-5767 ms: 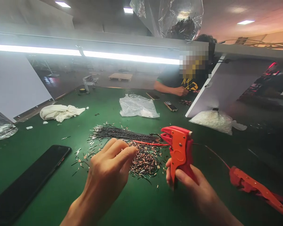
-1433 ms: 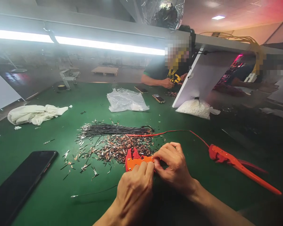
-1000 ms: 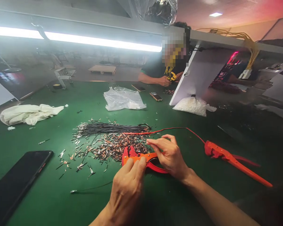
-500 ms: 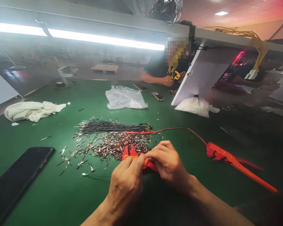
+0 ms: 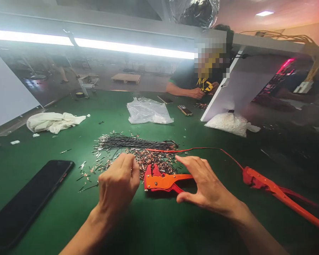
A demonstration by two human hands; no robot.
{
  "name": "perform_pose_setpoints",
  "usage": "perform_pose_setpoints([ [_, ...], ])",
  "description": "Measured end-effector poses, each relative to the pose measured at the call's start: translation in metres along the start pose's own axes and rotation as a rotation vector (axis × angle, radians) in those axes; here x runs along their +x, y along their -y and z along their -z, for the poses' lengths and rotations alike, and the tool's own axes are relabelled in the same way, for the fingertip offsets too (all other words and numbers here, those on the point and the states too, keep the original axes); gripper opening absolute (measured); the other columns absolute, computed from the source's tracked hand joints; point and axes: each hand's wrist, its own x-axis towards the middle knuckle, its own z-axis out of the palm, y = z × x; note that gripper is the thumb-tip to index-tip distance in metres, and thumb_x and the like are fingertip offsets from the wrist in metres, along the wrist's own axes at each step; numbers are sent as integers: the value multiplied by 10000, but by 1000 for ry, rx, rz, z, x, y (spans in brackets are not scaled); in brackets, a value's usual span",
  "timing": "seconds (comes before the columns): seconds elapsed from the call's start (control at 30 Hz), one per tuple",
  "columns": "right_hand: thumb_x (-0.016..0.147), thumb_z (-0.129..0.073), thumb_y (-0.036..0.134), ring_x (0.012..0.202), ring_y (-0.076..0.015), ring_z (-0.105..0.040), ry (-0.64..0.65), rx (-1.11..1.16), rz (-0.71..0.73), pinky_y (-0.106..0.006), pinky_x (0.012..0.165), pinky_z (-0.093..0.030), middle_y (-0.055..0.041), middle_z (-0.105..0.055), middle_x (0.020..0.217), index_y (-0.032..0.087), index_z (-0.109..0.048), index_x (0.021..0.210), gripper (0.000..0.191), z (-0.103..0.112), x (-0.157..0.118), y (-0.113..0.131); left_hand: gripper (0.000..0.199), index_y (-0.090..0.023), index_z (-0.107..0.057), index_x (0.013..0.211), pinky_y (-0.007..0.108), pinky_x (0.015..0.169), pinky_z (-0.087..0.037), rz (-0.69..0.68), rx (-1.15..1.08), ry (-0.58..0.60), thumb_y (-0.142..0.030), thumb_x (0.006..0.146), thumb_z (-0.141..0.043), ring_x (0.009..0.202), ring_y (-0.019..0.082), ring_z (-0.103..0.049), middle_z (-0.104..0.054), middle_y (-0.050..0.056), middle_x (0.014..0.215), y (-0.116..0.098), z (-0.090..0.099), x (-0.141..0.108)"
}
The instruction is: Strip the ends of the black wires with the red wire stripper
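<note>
My left hand (image 5: 118, 180) is closed just left of the wire strippers, fingers curled and pressed together; what it holds, if anything, is hidden. An orange and red pair of wire strippers (image 5: 163, 181) lies on the green table, jaws pointing left. My right hand (image 5: 206, 182) is open around the handle ends, thumb and fingers spread apart. Behind the strippers are a heap of short wire offcuts with bare copper (image 5: 151, 159) and a bundle of black wires (image 5: 133, 142). A thin red strip (image 5: 196, 149) runs from the bundle to a second orange tool (image 5: 271, 189) at right.
A black phone (image 5: 32, 200) lies at the left, with a white cloth (image 5: 54, 122) beyond it. Farther back are a clear plastic bag (image 5: 149, 110), a smaller phone (image 5: 185, 110) and a bag of white pieces (image 5: 227, 123). Across the table, a co-worker (image 5: 186, 85) handles yellow items.
My hands have moved apart from over the strippers, left hand leftward and right hand opening at the handles. The strippers now lie exposed. The whole view has shifted slightly.
</note>
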Motion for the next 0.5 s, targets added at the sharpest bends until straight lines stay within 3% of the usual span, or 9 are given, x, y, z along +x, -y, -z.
perform_pose_setpoints([
  [0.07,639,-822,540,1209,-335,-452,169,-42,-53,-512,1015,-376,-110,-505,1320,268,-401,1400,911,1,-5,-2,118,-164,-611,859,245,480,-334,18,47,2,-161,909,-505,526,112,-581,-665,-4,699,6,-4,0],
  [0.17,721,-781,431,1087,-310,-510,303,-61,-111,-515,952,-427,-96,-543,1207,233,-516,1251,624,0,-9,-1,125,-162,-620,922,233,511,-364,-11,7,16,-166,932,-496,561,111,-618,-695,-2,731,7,-8,-3],
  [0.23,798,-700,341,1009,-285,-526,319,-62,-112,-489,901,-452,-93,-559,1130,197,-542,1162,422,-1,-9,1,139,-157,-619,919,226,542,-392,-16,-29,10,-164,941,-481,582,115,-633,-699,5,732,4,-10,-4],
  [0.33,837,-615,284,937,-270,-527,277,-36,-110,-469,846,-452,-94,-556,1056,176,-536,1124,317,1,-8,-2,177,-141,-614,890,224,555,-417,8,-41,-1,-153,947,-448,603,127,-647,-702,30,748,3,-9,-2],
  [0.43,865,-569,376,849,-250,-538,233,196,-223,-454,784,-444,-88,-543,1018,183,-526,1129,329,7,-7,-16,176,-124,-631,949,227,537,-420,75,-24,-37,-154,947,-457,613,137,-667,-727,51,804,6,-7,1],
  [0.5,893,-503,417,880,-254,-551,221,578,-278,-457,813,-436,-91,-557,1035,193,-522,1161,350,10,-6,-23,173,-129,-642,1021,227,542,-427,100,-19,-66,-168,944,-492,619,139,-679,-747,46,844,6,-5,2],
])
